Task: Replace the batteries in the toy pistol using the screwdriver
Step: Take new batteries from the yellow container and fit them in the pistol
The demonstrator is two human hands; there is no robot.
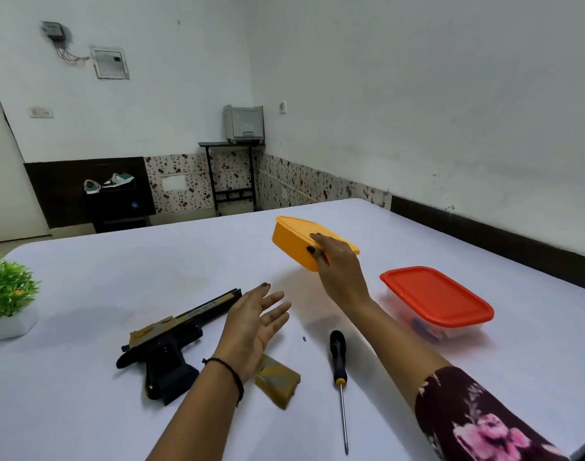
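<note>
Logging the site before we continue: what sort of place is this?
Probably a plain home or small-office room: a printer on a stand, shoes on a low cabinet, a potted plant on the white table.

Potted plant (8, 287) (far left); grey printer (244, 124) behind.

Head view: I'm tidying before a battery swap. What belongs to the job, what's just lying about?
Job: toy pistol, screwdriver, olive cover piece, yellow box gripped by the right hand (probably).
Lying about: potted plant, red-lidded box, contents unclear.
</note>
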